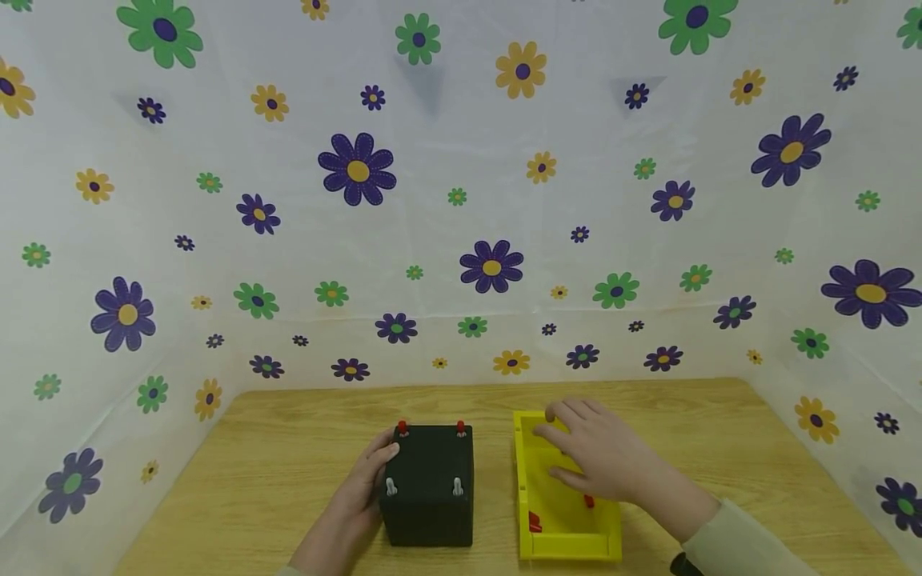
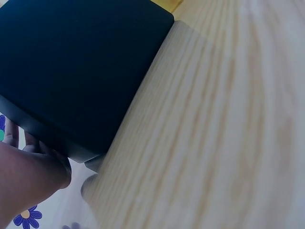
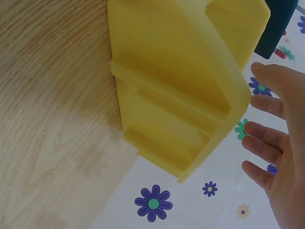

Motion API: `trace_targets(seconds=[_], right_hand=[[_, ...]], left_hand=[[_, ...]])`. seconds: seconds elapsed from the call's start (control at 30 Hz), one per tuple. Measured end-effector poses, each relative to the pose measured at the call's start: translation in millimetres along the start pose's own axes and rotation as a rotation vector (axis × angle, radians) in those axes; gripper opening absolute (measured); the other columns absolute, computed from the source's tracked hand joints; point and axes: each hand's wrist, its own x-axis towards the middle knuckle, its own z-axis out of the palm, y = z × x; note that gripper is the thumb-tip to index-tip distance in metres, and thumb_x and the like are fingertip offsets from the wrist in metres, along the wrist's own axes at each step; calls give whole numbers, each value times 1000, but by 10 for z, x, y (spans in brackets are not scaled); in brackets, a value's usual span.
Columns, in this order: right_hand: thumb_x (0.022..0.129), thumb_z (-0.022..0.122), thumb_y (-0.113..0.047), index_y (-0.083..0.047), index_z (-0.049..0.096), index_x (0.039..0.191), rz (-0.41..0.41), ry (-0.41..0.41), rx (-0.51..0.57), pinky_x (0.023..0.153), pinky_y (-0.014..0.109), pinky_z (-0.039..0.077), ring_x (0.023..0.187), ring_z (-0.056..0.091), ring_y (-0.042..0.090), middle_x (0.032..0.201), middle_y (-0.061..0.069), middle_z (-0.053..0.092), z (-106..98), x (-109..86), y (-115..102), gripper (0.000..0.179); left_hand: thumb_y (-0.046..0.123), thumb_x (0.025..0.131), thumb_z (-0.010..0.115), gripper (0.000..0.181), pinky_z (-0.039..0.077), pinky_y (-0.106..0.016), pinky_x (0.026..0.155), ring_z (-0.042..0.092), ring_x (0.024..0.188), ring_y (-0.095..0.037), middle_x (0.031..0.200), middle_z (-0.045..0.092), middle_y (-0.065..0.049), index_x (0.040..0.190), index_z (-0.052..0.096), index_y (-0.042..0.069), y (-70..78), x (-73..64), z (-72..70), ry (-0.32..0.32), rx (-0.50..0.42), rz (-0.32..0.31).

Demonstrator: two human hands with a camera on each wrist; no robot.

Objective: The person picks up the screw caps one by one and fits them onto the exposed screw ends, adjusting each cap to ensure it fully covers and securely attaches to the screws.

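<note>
A black box (image 1: 430, 472) stands on the table, with two red-capped levers (image 1: 461, 428) along its far top edge and two bare silver levers (image 1: 457, 486) along the near one. The left hand (image 1: 353, 492) holds its left side, the fingers reaching round toward the far corner; the left wrist view shows the box's dark side (image 2: 81, 71) and part of that hand (image 2: 33, 167). Over a yellow bin (image 1: 569, 547) hovers the right hand (image 1: 605, 452), fingers spread and slightly bent, holding nothing visible. Small red pieces (image 1: 535, 522) lie inside the bin, partly hidden by the hand.
The wooden table (image 1: 238, 480) carries both the box and the bin, with a narrow gap between them. A white flower-print sheet (image 1: 446, 224) encloses the back and both sides. Something dark (image 1: 684, 565) shows beneath the right sleeve.
</note>
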Motion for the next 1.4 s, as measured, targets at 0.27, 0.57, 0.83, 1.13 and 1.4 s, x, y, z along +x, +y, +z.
trace_targets(seconds=[0.27, 0.57, 0.83, 1.13, 1.4], right_hand=[[93, 79, -45, -21, 66, 133, -1, -12, -6, 108, 46, 53, 120, 59, 25, 128, 3, 64, 32, -58, -18, 48], [92, 80, -45, -21, 65, 132, -10, -6, 5, 105, 45, 53, 116, 59, 23, 126, 2, 64, 65, -112, -5, 49], [90, 83, -43, -20, 66, 129, -17, 25, 5, 103, 45, 53, 112, 59, 23, 122, 3, 64, 101, -167, 9, 48], [92, 79, -46, -21, 66, 131, 2, -40, -10, 100, 44, 52, 110, 58, 23, 124, 2, 65, 128, -203, 25, 48], [91, 80, -45, -20, 67, 130, 13, -58, 2, 104, 45, 53, 113, 60, 23, 125, 3, 66, 102, -239, 17, 48]], left_hand=[[23, 107, 49, 31, 54, -23, 98, 66, 112, -1, 117, 70, 20, 138, 51, 29, 12, -16, -33, -56, 33, -15], [24, 107, 49, 32, 54, -23, 98, 65, 113, -1, 118, 70, 20, 139, 51, 28, 6, -24, -31, -48, 45, -6], [23, 107, 53, 43, 54, -23, 97, 64, 114, -2, 120, 70, 18, 149, 45, 20, 0, -14, 8, 12, 15, -9], [22, 106, 54, 40, 55, -25, 98, 65, 115, -4, 120, 70, 17, 145, 48, 20, 5, -19, 13, 5, 7, -1], [22, 106, 52, 36, 55, -24, 99, 65, 115, -4, 121, 70, 17, 142, 50, 23, 0, -4, 3, -15, 4, 4]])
